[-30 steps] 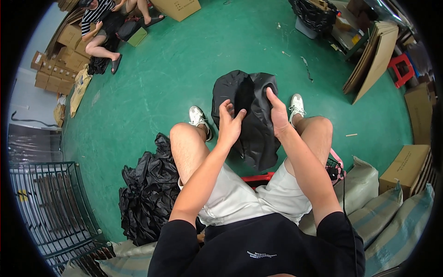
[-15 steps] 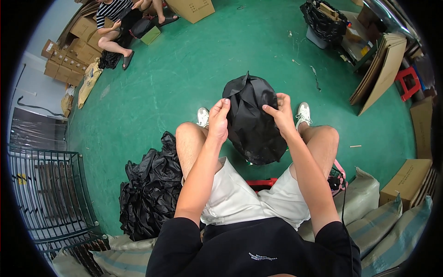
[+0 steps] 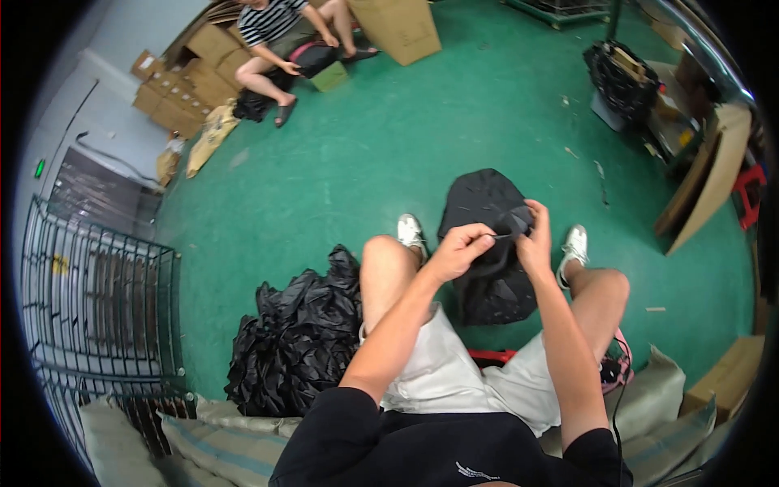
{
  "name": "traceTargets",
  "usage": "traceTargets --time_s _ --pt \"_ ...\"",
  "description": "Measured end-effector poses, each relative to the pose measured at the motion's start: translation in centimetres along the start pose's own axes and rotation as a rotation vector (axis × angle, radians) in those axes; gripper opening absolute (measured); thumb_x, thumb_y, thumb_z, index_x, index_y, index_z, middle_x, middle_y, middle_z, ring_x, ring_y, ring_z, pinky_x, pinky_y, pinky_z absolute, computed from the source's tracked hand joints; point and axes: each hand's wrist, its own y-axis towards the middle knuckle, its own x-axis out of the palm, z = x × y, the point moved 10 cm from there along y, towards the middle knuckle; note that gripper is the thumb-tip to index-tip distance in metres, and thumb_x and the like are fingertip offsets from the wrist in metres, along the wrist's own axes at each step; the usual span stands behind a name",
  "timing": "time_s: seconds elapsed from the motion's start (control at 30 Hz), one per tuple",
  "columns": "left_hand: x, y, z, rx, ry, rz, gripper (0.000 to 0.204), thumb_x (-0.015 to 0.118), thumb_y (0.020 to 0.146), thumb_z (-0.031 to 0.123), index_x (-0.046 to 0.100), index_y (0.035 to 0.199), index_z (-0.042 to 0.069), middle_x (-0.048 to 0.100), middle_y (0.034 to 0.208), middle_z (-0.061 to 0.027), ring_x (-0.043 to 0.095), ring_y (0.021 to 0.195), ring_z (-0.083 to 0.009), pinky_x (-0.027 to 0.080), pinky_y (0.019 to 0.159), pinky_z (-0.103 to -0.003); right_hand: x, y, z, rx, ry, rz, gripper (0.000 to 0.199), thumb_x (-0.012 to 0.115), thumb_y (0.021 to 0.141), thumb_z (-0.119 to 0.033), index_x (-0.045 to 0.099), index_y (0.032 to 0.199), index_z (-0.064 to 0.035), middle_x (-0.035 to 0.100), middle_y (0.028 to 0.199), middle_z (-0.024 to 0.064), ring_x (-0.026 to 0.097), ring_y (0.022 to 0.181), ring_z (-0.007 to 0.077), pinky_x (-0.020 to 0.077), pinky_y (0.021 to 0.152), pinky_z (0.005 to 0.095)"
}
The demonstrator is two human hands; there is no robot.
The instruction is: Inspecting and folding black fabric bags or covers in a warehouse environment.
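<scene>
In front of my knees a dark, rounded black fabric piece [image 3: 487, 199] spreads between my shoes, its surface marked with small creases or flecks. Over its middle, my left hand [image 3: 461, 252] pinches a thin black edge between thumb and fingers. My right hand [image 3: 534, 242] is closed on a folded part of black fabric [image 3: 513, 221] beside it. The two hands are close together, with the thin edge stretched between them. Whether the held fabric belongs to the larger piece below, I cannot tell. A big crumpled heap of black fabric [image 3: 296, 333] lies left of my left knee.
Filled sacks [image 3: 223, 454] lie around me. A metal rack [image 3: 105, 300] stands at the left. Far left, a seated person [image 3: 280, 24] handles a black item near cartons [image 3: 195, 81]. Cardboard sheets [image 3: 710, 178] and a bin with a black bag [image 3: 621, 85] stand at the right.
The black fabric held up and spread between my hands is now lower and partly folded. My hands have come closer together. The view has shifted, and the seated person's hands have moved apart.
</scene>
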Motion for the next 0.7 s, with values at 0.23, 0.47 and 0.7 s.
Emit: traceTargets --time_s 0.23,0.47,0.7 --pt "-7.5 -1.0 1.2 0.124 0.086 0.447 0.020 0.059 0.097 0.017 0.064 0.097 -0.003 0.055 0.075 0.0069 0.046 0.071 -0.0032 0.039 0.062 -0.023 -1.3 1.0 1.7 0.168 0.100 -0.014 0.038 0.030 0.062 0.016 0.060 0.081 0.0009 0.059 0.074 0.0005 0.053 0.071 0.0101 0.0406 0.065 0.0229" --pt "-7.9 -1.0 1.9 0.094 0.422 0.591 0.026 0.051 0.101 0.024 0.061 0.100 0.000 0.062 0.078 -0.0047 0.054 0.074 -0.0103 0.045 0.068 -0.028 -2.1 0.6 1.0 0.199 0.190 -0.233 0.019 0.034 0.069 0.007 0.045 0.064 -0.0076 0.038 0.063 -0.0082 0.036 0.058 0.0048 0.0257 0.050 0.0263" --pt "-7.6 -1.4 -1.2 -0.259 -0.585 0.356 0.020 0.058 0.098 0.022 0.065 0.100 0.003 0.069 0.091 -0.0048 0.063 0.081 -0.0120 0.052 0.076 -0.028 1.4 -1.8 -4.7 0.275 0.375 -0.782 0.041 0.070 0.084 -0.029 0.060 0.113 -0.0013 0.062 0.085 -0.0014 0.058 0.075 0.0056 0.0447 0.069 0.0197"
